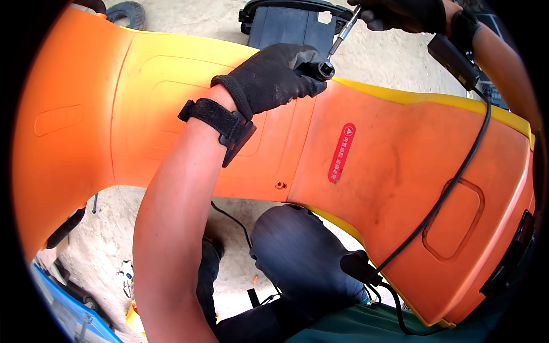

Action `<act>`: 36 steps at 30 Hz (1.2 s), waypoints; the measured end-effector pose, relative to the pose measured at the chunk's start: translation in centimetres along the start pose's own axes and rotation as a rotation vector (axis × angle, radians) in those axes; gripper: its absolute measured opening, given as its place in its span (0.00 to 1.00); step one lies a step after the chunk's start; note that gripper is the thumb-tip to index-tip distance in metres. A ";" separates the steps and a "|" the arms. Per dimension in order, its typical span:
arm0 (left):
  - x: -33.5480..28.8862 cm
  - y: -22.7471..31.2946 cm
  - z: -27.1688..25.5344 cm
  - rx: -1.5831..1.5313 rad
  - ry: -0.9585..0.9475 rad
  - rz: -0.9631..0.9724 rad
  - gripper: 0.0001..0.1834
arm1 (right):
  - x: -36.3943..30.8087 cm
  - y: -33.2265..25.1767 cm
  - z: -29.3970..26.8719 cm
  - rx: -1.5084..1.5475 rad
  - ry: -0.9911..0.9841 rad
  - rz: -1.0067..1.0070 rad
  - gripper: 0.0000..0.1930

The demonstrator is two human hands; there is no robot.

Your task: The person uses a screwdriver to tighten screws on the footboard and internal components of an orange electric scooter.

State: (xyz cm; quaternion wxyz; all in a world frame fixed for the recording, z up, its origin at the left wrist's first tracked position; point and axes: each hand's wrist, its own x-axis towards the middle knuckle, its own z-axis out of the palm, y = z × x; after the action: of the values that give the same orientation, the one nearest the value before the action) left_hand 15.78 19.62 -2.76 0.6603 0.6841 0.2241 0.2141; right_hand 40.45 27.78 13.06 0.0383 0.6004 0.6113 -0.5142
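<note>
My left hand (274,77), in a black glove, is closed around a short black round piece (325,70) with an opening in its end. It is held just over the far edge of a large orange plastic body panel (377,166) with yellow edging. At the top right, my right hand (403,14), also gloved in black, has curled fingers at the upper end of a slim metal driver shaft (344,35). The shaft slants down, its thin tip at the black piece. The top of the picture cuts off part of the right hand and any handle.
A black cable (457,177) runs from the device at my right wrist across the panel to a black connector (359,266) by my knee (294,246). Beyond the panel lie a dark plastic part (286,27) and a tyre (134,12). A blue object (68,308) is at lower left.
</note>
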 end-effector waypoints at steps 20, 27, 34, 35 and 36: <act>-0.6 0.5 -0.4 0.098 -0.021 0.027 0.14 | 1.2 -1.8 4.1 0.218 0.010 0.061 0.13; 0.3 0.7 0.4 0.107 -0.029 0.091 0.13 | -0.3 -1.7 4.0 0.239 0.026 0.036 0.16; -0.4 0.2 0.0 0.207 0.039 0.056 0.12 | 1.5 -2.2 4.1 0.092 -0.168 -0.194 0.25; 0.2 0.3 0.4 0.201 0.027 0.106 0.12 | 0.2 -3.2 4.5 0.091 -0.124 -0.164 0.26; -0.2 -0.1 0.1 0.211 0.044 0.099 0.12 | 1.3 -3.9 5.3 0.108 -0.132 -0.174 0.26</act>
State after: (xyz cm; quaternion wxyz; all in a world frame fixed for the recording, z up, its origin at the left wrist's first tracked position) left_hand 15.65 19.44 -2.89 0.5680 0.7553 0.2258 0.2365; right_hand 34.02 26.04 12.03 0.0012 0.5113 0.6285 -0.5861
